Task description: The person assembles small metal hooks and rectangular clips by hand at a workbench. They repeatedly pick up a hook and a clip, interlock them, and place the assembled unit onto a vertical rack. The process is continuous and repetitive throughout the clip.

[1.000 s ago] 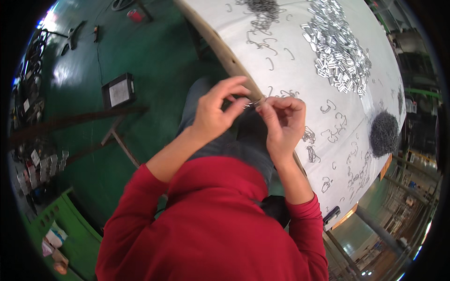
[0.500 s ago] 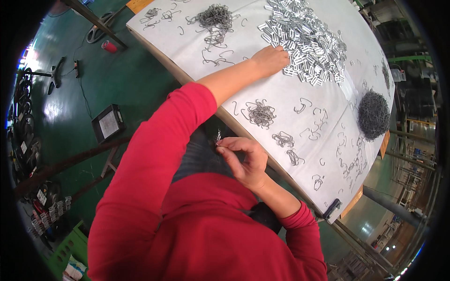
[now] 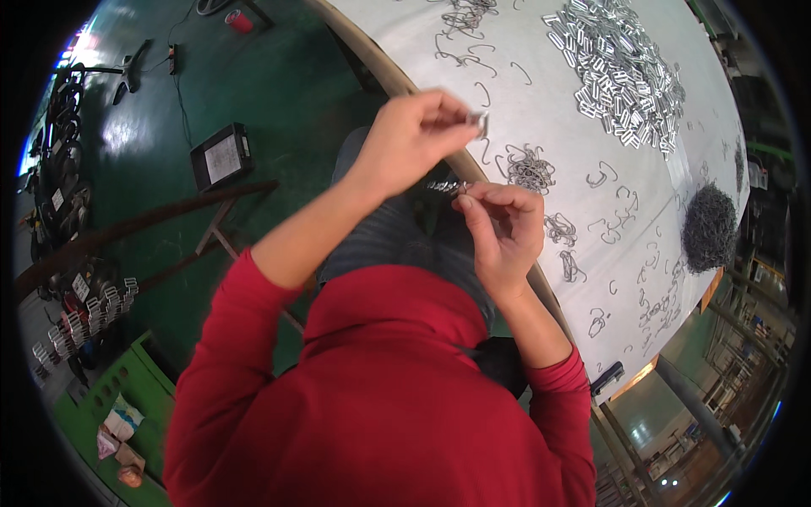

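My left hand (image 3: 407, 142), slightly blurred, is raised over the table's near edge. Its thumb and fingertips pinch a small silver slotted metal piece (image 3: 482, 126). Just below and to the right, my right hand (image 3: 510, 226) is closed in a pinch on a short row of small shiny metal pieces (image 3: 443, 186), whose exact form I cannot make out. The two hands are apart. Close by on the white tabletop (image 3: 557, 127) lies a small heap of bent wire hooks (image 3: 530, 169). Farther off spreads a large pile of silver slotted metal pieces (image 3: 629, 76).
A dense dark heap of wire hooks (image 3: 710, 228) sits at the right, with loose hooks scattered around. A dark clamp (image 3: 606, 378) grips the table's near corner. On the green floor at the left are a black tray (image 3: 221, 158) and a red can (image 3: 238, 21).
My left hand has come back from the large pile toward my right hand, with a slotted metal piece in its fingers. The view has shifted, so the table appears farther right.
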`<action>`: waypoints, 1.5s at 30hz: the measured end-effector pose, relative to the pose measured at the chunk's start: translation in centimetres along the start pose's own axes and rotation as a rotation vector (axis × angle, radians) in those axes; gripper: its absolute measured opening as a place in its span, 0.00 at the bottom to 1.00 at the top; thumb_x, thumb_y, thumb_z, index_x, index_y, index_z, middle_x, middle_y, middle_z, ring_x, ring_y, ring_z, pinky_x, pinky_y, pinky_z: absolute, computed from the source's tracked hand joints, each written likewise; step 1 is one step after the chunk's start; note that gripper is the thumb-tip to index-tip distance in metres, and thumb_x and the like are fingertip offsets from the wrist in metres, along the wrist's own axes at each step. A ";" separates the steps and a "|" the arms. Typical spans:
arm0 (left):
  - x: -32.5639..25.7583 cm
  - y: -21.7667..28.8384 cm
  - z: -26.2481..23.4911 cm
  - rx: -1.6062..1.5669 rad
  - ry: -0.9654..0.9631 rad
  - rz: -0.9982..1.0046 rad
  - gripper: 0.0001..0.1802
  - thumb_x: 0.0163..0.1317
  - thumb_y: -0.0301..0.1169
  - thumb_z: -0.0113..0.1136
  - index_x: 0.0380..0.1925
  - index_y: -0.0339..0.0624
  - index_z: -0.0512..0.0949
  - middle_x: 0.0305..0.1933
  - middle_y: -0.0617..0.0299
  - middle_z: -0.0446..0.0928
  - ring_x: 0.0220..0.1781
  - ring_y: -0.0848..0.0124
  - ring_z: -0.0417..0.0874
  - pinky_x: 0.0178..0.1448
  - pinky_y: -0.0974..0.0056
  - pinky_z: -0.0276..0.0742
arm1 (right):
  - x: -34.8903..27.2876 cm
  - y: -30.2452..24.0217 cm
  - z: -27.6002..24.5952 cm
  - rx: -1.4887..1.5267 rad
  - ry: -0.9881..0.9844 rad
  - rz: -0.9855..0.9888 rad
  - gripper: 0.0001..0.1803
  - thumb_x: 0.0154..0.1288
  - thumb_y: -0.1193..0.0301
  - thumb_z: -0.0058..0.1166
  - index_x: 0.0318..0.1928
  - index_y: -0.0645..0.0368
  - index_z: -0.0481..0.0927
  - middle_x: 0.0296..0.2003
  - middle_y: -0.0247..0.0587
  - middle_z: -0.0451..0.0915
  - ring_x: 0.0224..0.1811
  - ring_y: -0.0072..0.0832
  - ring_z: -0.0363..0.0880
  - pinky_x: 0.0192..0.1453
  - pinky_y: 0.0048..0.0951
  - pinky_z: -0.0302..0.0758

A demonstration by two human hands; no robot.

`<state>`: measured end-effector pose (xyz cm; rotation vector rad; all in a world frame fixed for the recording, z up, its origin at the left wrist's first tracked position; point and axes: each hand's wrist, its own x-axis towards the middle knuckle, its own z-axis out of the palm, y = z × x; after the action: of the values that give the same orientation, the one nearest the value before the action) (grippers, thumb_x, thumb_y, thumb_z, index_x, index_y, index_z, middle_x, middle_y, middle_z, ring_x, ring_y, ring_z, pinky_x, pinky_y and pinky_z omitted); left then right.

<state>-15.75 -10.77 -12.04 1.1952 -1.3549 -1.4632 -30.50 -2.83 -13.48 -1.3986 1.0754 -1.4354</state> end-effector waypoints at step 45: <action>-2.1 -0.4 -11.0 0.108 0.721 0.229 0.06 0.55 0.24 0.64 0.34 0.37 0.81 0.40 0.62 0.80 0.43 0.76 0.79 0.49 0.70 0.72 | 19.6 8.8 -6.1 -1.193 -0.414 0.133 0.11 0.62 0.67 0.53 0.38 0.62 0.76 0.32 0.46 0.80 0.32 0.36 0.79 0.37 0.36 0.73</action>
<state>-4.59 -11.36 -12.04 1.3980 -1.0213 -0.6899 -37.05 -24.00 -16.51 -2.2107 1.7791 -0.2533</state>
